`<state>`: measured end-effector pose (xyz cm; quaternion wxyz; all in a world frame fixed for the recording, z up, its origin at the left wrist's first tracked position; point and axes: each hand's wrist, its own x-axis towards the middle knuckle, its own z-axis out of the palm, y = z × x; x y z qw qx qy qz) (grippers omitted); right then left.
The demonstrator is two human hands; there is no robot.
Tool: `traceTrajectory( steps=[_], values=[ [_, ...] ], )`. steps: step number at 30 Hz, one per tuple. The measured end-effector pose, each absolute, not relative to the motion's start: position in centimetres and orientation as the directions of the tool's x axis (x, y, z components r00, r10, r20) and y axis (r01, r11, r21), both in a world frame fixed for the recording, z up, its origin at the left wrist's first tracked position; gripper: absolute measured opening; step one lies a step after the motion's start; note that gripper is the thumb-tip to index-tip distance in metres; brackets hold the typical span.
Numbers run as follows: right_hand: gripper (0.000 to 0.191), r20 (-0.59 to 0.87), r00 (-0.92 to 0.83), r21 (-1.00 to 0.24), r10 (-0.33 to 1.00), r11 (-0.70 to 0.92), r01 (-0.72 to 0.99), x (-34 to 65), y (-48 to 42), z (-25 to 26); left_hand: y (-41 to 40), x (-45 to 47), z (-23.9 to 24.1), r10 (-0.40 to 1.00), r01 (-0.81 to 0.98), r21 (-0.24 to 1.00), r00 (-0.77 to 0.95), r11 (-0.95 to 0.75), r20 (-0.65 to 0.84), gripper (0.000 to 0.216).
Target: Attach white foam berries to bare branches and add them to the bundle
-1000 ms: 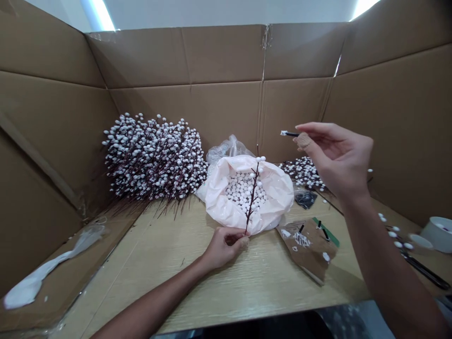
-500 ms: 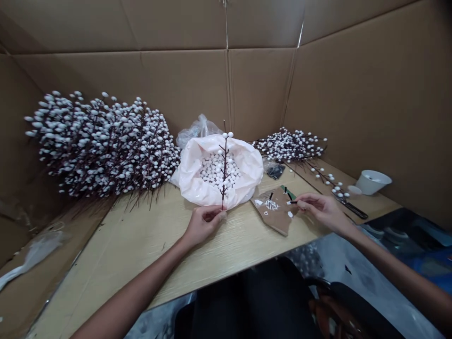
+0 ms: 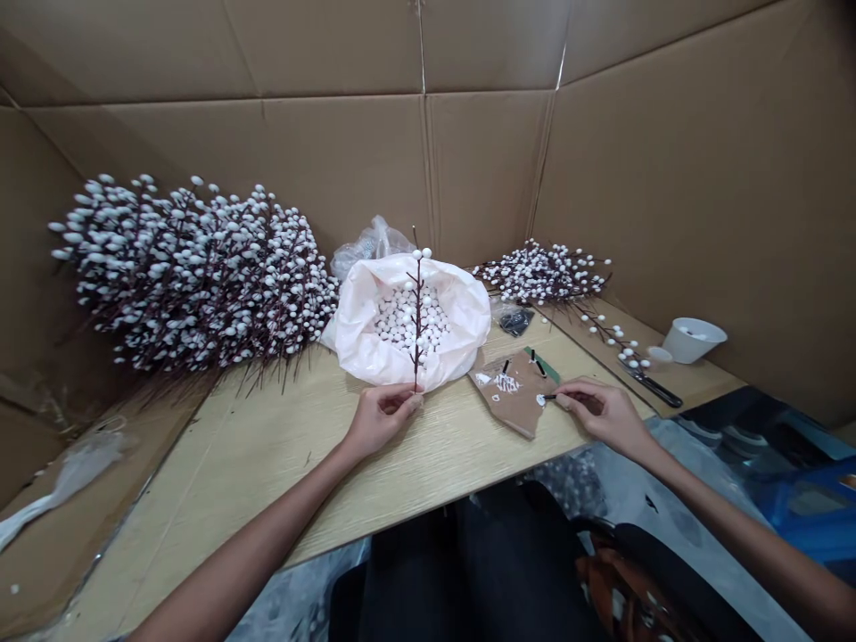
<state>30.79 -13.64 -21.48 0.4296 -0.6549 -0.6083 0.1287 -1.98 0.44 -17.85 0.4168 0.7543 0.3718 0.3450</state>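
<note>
A strip of white plastic [image 3: 70,477] is lying on a cardboard flap off the left edge of the tabletop [image 3: 267,446], while a large heap of white-berried branches [image 3: 193,276] is leaning against the cardboard wall [image 3: 334,169], seemingly stacked there to leave the front of the tabletop free for work. A person's left hand [image 3: 382,417] is pinching a dark berry branch [image 3: 418,325] near its base between thumb and fingers, standing it upright in front of a pale pink plastic bag [image 3: 354,348]. The bag's rolled-back mouth is exposing loose white berries [image 3: 405,325], apparently to keep them within easy reach. Further right, a small black pouch [image 3: 514,319] and a smaller bunch of berry branches [image 3: 541,272] are sitting near the back edge. The right hand [image 3: 602,412] is pinching a short black stem [image 3: 548,397] between thumb and fingertips, its end held at a white dab on a cardboard scrap [image 3: 508,392], which appears to be shielding the tabletop from white smears. Toward the right corner, a white cup [image 3: 692,339] and a black-handled tool [image 3: 659,390] are resting near a single lying branch [image 3: 612,332].
</note>
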Motion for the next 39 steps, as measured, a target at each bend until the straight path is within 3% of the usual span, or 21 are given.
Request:
traceTrajectory(
  steps=[8, 15, 19, 23, 34, 39],
  values=[
    [0.017, 0.375, 0.19, -0.655, 0.907, 0.114, 0.747, 30.8, -14.1, -21.0, 0.2, -1.8, -17.8, 0.857, 0.254, 0.898, 0.471, -0.36, 0.211, 0.034],
    [0.025, 0.54, 0.202, -0.606, 0.817, 0.211, 0.767, 28.0, -14.2, -18.0, -0.7, -1.7, -17.2, 0.853, 0.191, 0.929, 0.486, -0.316, 0.19, 0.033],
    [0.024, 0.548, 0.058, -0.663, 0.835, 0.391, 0.638, 23.6, -12.5, -16.3, -1.0, -1.7, -16.7, 0.852, 0.172, 0.939, 0.492, -0.296, 0.179, 0.032],
    [0.017, 0.556, -0.015, -0.684, 0.831, 0.468, 0.56, 19.4, -10.0, -15.2, -1.0, -1.8, -16.8, 0.851, 0.145, 0.944, 0.489, -0.296, 0.192, 0.032],
    [0.019, 0.464, -0.068, -0.839, 0.883, 0.463, 0.286, 15.5, -5.6, -15.5, -1.3, -2.0, -17.0, 0.868, 0.104, 0.948, 0.44, -0.301, 0.228, 0.032],
    [0.03, 0.365, -0.009, -0.914, 0.931, 0.36, 0.187, 14.7, -4.8, -15.5, -1.4, -2.0, -16.9, 0.869, 0.092, 0.937, 0.415, -0.336, 0.271, 0.031]
  ],
)
